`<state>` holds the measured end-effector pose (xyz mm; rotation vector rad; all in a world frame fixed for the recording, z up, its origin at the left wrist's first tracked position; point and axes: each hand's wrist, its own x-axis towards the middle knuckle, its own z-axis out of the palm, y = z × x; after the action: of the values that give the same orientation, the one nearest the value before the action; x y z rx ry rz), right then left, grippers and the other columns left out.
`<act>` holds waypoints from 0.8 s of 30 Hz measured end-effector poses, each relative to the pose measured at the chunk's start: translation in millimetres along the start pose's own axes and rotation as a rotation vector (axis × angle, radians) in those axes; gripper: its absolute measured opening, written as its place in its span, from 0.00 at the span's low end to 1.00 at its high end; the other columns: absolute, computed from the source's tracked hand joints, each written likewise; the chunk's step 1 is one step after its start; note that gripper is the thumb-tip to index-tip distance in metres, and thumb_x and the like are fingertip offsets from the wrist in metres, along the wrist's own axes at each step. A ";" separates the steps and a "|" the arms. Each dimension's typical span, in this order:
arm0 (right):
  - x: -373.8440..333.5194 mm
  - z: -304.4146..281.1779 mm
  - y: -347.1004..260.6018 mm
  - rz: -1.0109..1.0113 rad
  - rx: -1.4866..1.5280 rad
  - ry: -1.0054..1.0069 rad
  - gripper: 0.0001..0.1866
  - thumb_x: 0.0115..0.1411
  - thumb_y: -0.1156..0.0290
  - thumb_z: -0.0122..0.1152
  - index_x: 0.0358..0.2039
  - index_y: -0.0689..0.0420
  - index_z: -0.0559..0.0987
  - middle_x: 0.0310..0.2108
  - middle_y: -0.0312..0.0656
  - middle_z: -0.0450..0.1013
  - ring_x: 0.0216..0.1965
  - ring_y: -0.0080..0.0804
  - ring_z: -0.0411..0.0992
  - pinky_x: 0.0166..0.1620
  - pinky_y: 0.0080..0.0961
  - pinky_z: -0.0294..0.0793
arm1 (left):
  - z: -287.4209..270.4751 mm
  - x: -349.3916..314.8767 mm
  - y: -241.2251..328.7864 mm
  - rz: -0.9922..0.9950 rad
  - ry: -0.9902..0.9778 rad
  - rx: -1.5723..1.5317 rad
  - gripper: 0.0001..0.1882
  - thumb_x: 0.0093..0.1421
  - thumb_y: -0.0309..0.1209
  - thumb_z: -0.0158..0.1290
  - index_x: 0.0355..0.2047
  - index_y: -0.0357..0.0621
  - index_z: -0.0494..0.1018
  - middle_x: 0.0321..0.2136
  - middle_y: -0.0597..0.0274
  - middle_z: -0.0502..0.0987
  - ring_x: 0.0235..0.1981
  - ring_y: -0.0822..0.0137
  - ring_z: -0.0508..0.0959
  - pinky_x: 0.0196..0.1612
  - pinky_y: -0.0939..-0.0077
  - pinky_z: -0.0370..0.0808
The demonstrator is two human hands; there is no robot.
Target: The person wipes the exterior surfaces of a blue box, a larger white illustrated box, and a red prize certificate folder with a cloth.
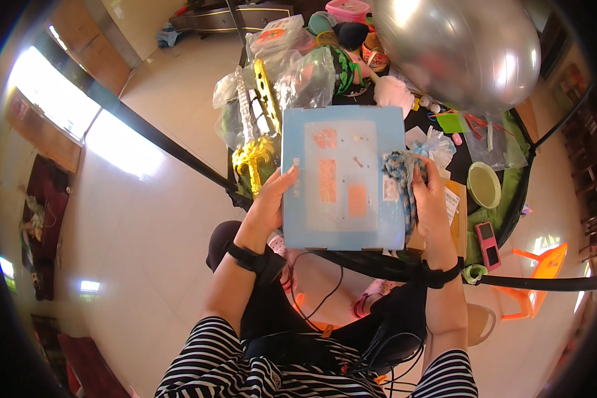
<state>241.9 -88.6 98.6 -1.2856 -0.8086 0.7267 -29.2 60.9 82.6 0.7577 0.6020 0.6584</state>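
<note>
A light blue flat box (pixel 312 219) is held up in front of me, its broad face with a pale panel and orange patches toward me. My left hand (pixel 274 197) grips the box's left edge, thumb on the face and the other fingers hidden behind. My right hand (pixel 428 196) is at the right edge, closed on a crumpled blue-grey patterned cloth (pixel 399 167) that lies against the box's face and hangs down along that edge. Whether the right fingers also grip the box I cannot tell.
Behind the box, a black-and-green surface bears a gold toy sword (pixel 250 159), clear plastic bags (pixel 305 83), a green bowl (pixel 484 185) and a pink phone-like item (pixel 487 245). A large silver balloon (pixel 458 53) looms at the far right. An orange chair (pixel 534 282) stands right.
</note>
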 end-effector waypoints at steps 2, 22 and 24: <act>1.6 -1.8 -9.8 0.056 0.039 0.013 0.16 0.72 0.66 0.49 0.56 0.58 0.69 0.43 0.35 0.72 0.41 0.21 0.68 0.46 0.19 0.69 | 5.1 -3.5 -0.8 -0.010 -0.004 0.012 0.23 0.67 0.37 0.52 0.59 0.42 0.66 0.48 0.63 0.75 0.46 0.70 0.76 0.46 0.70 0.76; 8.6 -37.8 -33.5 -0.339 -0.784 0.099 0.09 0.57 0.75 0.56 0.38 0.55 0.81 0.32 0.44 0.67 0.36 0.41 0.69 0.41 0.32 0.68 | 22.6 -16.1 -2.6 -0.091 -0.322 0.500 0.22 0.64 0.28 0.56 0.58 0.39 0.69 0.47 0.70 0.75 0.47 0.77 0.73 0.52 0.79 0.70; 6.0 -31.8 -37.2 -0.357 -0.849 0.075 0.07 0.58 0.74 0.56 0.36 0.56 0.80 0.33 0.46 0.68 0.37 0.47 0.68 0.43 0.34 0.68 | 23.5 -16.9 -2.8 -0.082 -0.329 0.494 0.22 0.65 0.28 0.56 0.58 0.39 0.68 0.47 0.70 0.75 0.48 0.77 0.72 0.52 0.79 0.70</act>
<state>272.8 -105.8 133.0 -1.8265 -1.3126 0.0163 -22.8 37.2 98.4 1.2664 0.4913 0.2957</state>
